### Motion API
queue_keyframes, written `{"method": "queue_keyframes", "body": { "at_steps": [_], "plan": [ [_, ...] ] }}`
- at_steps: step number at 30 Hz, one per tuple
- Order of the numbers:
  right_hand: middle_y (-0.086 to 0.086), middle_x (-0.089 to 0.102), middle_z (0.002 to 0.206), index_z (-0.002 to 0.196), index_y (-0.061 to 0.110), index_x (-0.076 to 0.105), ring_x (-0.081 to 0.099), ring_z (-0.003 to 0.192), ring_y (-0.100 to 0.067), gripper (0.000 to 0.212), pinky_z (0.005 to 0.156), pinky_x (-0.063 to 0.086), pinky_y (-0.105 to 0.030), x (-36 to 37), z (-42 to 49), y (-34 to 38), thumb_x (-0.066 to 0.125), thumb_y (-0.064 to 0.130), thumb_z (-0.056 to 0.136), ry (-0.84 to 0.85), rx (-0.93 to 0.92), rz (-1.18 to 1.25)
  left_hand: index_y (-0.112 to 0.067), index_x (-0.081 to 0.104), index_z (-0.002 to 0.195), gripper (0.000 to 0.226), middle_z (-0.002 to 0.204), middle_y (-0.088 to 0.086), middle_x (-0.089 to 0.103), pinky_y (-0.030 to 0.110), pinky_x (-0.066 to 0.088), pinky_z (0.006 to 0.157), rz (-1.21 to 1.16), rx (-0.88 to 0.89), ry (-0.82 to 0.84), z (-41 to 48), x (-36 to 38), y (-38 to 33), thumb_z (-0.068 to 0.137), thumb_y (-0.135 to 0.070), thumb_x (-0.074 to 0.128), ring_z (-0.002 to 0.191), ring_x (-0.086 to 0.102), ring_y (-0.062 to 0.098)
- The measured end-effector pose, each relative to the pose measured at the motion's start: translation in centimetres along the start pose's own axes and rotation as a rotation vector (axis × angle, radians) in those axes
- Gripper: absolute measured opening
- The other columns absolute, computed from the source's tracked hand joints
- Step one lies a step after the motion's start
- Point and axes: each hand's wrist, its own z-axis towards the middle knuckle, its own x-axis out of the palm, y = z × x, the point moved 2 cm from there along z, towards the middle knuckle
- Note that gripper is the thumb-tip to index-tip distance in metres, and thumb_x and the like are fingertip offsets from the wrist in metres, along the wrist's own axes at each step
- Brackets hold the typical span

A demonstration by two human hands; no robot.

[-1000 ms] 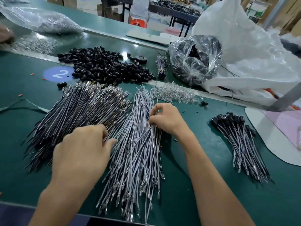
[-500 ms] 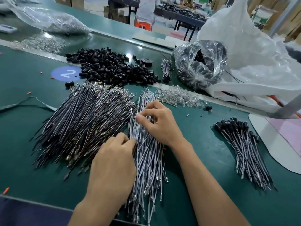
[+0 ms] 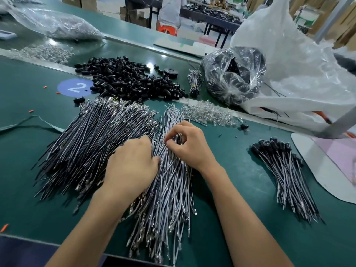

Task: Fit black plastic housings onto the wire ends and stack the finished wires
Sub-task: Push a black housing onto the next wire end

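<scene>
Atop grey wires (image 3: 169, 199), right fingers (image 3: 174, 131) pinch some; left hand (image 3: 133, 166) rests.

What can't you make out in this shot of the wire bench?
- Left hand: head view; its fingers are tucked under the back of the hand, so I cannot tell if it is gripping anything.
- Right hand: pinches into the grey wires; which wire is too fine to tell.
- Clear bag: dark contents obscured by glare and creases.
- White sack: cut off by the right edge.
</scene>
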Motion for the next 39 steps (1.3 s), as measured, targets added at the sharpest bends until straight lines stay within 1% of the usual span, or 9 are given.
{"method": "queue_keyframes", "body": {
  "at_steps": [6, 11, 14, 16, 19, 25, 29, 33, 39],
  "plan": [
    [0.007, 0.055, 0.087, 0.077, 0.020, 0.071, 0.045, 0.063, 0.007, 0.011, 0.064, 0.033, -0.019, 0.0, 0.0, -0.1, 0.067, 0.010, 0.081, 0.019, 0.008, 0.029, -0.014, 0.057, 0.114, 0.030, 0.101, 0.003, 0.068, 0.043, 0.050, 0.089, -0.124, -0.057, 0.128, 1.6, 0.7, -0.2, 0.087, -0.027, 0.064, 0.102, 0.061, 0.029],
    [0.011, 0.053, 0.084, 0.077, 0.018, 0.072, 0.046, 0.064, 0.008, 0.011, 0.062, 0.032, -0.012, -0.1, 0.0, -0.3, 0.068, 0.009, 0.081, 0.014, 0.018, 0.053, -0.021, 0.066, 0.072, 0.011, 0.074, 0.000, 0.070, 0.031, 0.054, 0.070, -0.452, -0.126, 0.065, 2.0, 0.4, 0.4, 0.079, -0.022, 0.075, 0.076, 0.066, 0.016],
    [0.011, 0.055, 0.085, 0.078, 0.017, 0.072, 0.047, 0.066, 0.008, 0.010, 0.063, 0.033, -0.011, -0.1, 0.0, -0.3, 0.069, 0.009, 0.081, 0.011, 0.022, 0.070, -0.013, 0.072, 0.088, 0.009, 0.077, 0.007, 0.072, 0.034, 0.059, 0.061, -0.788, -0.231, 0.125, 2.3, 0.6, 1.5, 0.082, -0.008, 0.075, 0.068, 0.072, 0.023],
    [0.012, 0.055, 0.086, 0.078, 0.017, 0.072, 0.047, 0.066, 0.010, 0.010, 0.063, 0.032, -0.010, -0.1, 0.0, -0.3, 0.069, 0.009, 0.081, 0.006, 0.022, 0.068, -0.004, 0.070, 0.097, 0.014, 0.074, 0.013, 0.073, 0.024, 0.055, 0.049, -0.967, -0.270, 0.178, 2.2, 0.6, 2.0, 0.084, 0.000, 0.072, 0.057, 0.071, 0.019],
    [0.012, 0.056, 0.086, 0.078, 0.018, 0.071, 0.047, 0.066, 0.011, 0.010, 0.064, 0.032, -0.012, 0.0, 0.0, -0.3, 0.069, 0.009, 0.082, 0.005, 0.025, 0.064, -0.003, 0.071, 0.092, 0.008, 0.070, 0.013, 0.074, 0.017, 0.051, 0.046, -1.091, -0.263, 0.217, 2.0, 0.5, 2.1, 0.084, -0.001, 0.071, 0.054, 0.069, 0.017],
    [0.014, 0.056, 0.077, 0.077, 0.015, 0.072, 0.047, 0.060, 0.007, 0.010, 0.059, 0.034, -0.011, -0.2, 0.1, -0.1, 0.068, 0.010, 0.085, -0.010, 0.049, 0.095, -0.003, 0.069, 0.090, 0.007, 0.076, 0.014, 0.075, 0.019, 0.052, 0.045, -1.156, -0.219, 0.256, 2.1, 0.1, 1.7, 0.084, -0.003, 0.071, 0.058, 0.072, 0.018],
    [0.011, 0.062, 0.059, 0.078, 0.011, 0.074, 0.044, 0.051, 0.001, 0.028, 0.055, 0.034, -0.015, -0.6, 0.2, 0.1, 0.062, 0.030, 0.095, -0.053, 0.135, 0.287, -0.007, 0.070, 0.089, 0.013, 0.074, 0.009, 0.076, 0.015, 0.047, 0.042, -1.111, -0.205, 0.256, 2.0, 0.3, 1.3, 0.078, -0.004, 0.076, 0.059, 0.073, 0.018],
    [-0.004, 0.071, 0.073, 0.081, 0.012, 0.075, 0.058, 0.066, -0.008, 0.021, 0.067, 0.047, -0.024, -0.5, 0.1, 0.2, 0.070, 0.031, 0.089, -0.059, 0.203, 0.409, -0.006, 0.071, 0.088, 0.019, 0.075, 0.010, 0.076, 0.014, 0.046, 0.042, -1.126, -0.198, 0.258, 2.0, 0.6, 1.1, 0.071, -0.006, 0.079, 0.061, 0.073, 0.021],
    [0.004, 0.071, 0.071, 0.087, 0.013, 0.077, 0.060, 0.065, 0.002, 0.014, 0.069, 0.043, -0.011, -0.8, 0.2, -0.1, 0.070, 0.024, 0.090, -0.043, 0.257, 0.530, -0.007, 0.075, 0.078, 0.021, 0.076, 0.013, 0.075, 0.023, 0.053, 0.047, -1.200, -0.209, 0.192, 2.2, 0.7, 1.2, 0.062, -0.018, 0.081, 0.061, 0.073, 0.024]
  ]
}}
